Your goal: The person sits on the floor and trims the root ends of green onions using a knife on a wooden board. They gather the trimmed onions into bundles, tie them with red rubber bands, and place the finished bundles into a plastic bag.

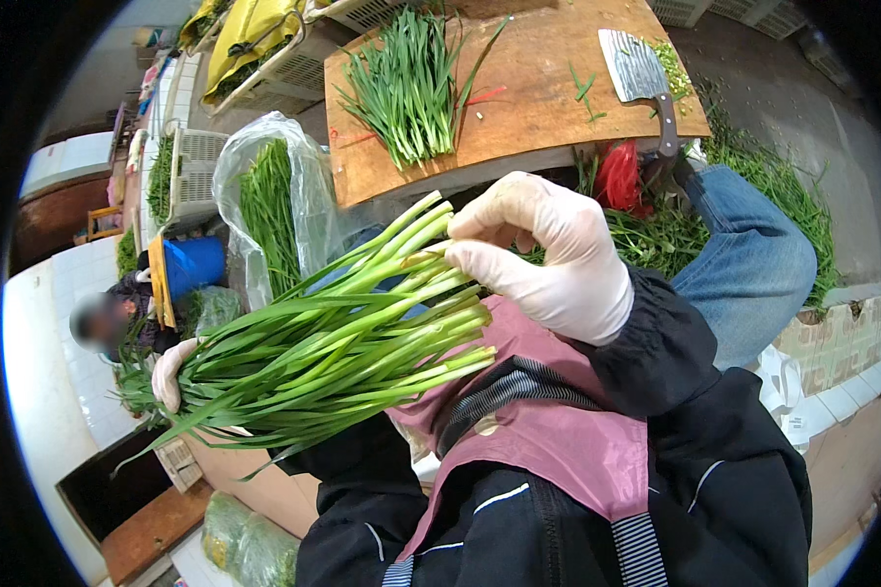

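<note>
My left hand (174, 374), in a pale glove, holds a large bunch of long green leafy stalks (323, 345), likely garlic chives or young garlic greens; the bunch hides most of that hand. The pale cut ends point to the right. At these ends my right hand (550, 257), in a white glove, pinches one stem end between thumb and forefinger. Another bunch of greens (411, 95) lies on the wooden board (536, 81) in front of me. A cleaver (635, 70) rests at the board's right side, its handle over the edge.
A clear plastic bag (304, 183) of greens stands left of the board, near a blue bucket (194, 264) and plastic crates (198, 172). Loose greens (770, 191) and red netting (620, 180) lie by my leg. Another person (136, 315) is at the far left.
</note>
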A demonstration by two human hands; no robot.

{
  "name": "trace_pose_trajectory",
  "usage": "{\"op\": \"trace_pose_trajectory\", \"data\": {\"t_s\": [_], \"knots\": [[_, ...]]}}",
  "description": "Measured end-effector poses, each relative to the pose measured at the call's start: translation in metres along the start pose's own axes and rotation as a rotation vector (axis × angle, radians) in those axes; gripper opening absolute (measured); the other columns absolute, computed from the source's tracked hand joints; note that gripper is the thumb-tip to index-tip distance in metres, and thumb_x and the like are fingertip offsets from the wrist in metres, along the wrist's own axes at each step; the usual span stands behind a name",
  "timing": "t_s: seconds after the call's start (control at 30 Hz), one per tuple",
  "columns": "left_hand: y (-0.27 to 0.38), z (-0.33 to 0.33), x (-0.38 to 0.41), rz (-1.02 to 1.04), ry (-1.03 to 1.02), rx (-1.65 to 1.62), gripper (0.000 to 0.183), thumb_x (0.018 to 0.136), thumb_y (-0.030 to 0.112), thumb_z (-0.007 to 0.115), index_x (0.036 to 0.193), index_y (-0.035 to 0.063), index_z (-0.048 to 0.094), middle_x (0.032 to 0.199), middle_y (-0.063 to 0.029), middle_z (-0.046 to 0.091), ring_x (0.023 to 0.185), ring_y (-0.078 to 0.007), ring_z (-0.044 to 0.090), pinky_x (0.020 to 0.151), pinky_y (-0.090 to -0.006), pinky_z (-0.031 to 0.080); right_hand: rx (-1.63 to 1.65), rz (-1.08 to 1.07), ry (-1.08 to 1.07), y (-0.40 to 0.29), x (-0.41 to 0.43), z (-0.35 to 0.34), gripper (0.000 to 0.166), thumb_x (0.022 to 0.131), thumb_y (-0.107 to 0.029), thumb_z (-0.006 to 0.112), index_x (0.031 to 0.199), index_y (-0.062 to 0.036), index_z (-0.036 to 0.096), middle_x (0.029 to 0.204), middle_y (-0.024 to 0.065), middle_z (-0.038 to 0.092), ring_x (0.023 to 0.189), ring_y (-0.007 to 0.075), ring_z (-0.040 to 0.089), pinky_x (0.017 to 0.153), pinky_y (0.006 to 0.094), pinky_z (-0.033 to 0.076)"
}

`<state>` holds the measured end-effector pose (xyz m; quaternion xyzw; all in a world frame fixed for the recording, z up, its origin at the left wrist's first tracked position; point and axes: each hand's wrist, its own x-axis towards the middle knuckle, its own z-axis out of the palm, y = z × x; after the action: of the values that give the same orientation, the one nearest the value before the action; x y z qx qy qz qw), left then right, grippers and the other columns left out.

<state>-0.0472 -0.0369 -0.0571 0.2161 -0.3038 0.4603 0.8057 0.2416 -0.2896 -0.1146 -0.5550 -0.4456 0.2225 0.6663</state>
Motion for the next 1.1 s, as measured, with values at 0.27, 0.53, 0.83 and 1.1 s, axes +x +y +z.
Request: {"op": "trace_pose_trajectory", "data": {"t_s": [0.27,0.53,0.83,1.1], "knots": [[0.058,-0.016,-0.005,0.079,-0.019,0.126,0.014,0.070,0.015,0.061,0.083,0.0073,0.061,0.078,-0.0044,0.065,0.068,-0.0187,0.061,0.071,-0.0315,0.046,-0.266,-0.188,0.151,0.010,-0.003,-0.005,0.010,0.081,-0.007,0.060,0.077,-0.0018,0.054,0.069,0.0075,0.052,0.061,0.0181,0.051,0.057,0.0278,0.042],[0.119,-0.055,-0.004,0.254,-0.053,0.150,0.019,0.069,0.021,0.062,0.084,0.0092,0.061,0.076,-0.0037,0.064,0.068,-0.0188,0.060,0.068,-0.0308,0.045,-0.474,-0.321,0.036,-0.006,0.014,-0.004,0.022,0.071,-0.024,0.068,0.084,-0.0072,0.062,0.075,0.0050,0.055,0.074,0.0224,0.056,0.064,0.0333,0.046],[0.076,0.020,-0.011,-0.373,0.494,0.913,0.013,0.082,0.019,0.056,0.089,0.0086,0.056,0.092,-0.0045,0.061,0.087,-0.0180,0.058,0.085,-0.0349,0.043,-0.223,0.223,-0.093,0.021,-0.005,-0.050,0.010,0.077,-0.007,0.061,0.086,-0.0037,0.057,0.071,0.0089,0.052,0.065,0.0245,0.054,0.060,0.0322,0.044],[0.073,-0.009,-0.039,-0.135,0.311,0.533,0.018,0.081,0.015,0.054,0.098,0.0130,0.054,0.104,0.0030,0.053,0.112,-0.0188,0.041,0.103,-0.0381,0.026,-0.089,0.305,-0.259,0.040,-0.022,-0.019,0.060,0.072,-0.017,0.071,0.126,-0.0097,0.046,0.102,0.0102,0.057,0.068,0.0141,0.054,0.067,0.0260,0.047]]}}
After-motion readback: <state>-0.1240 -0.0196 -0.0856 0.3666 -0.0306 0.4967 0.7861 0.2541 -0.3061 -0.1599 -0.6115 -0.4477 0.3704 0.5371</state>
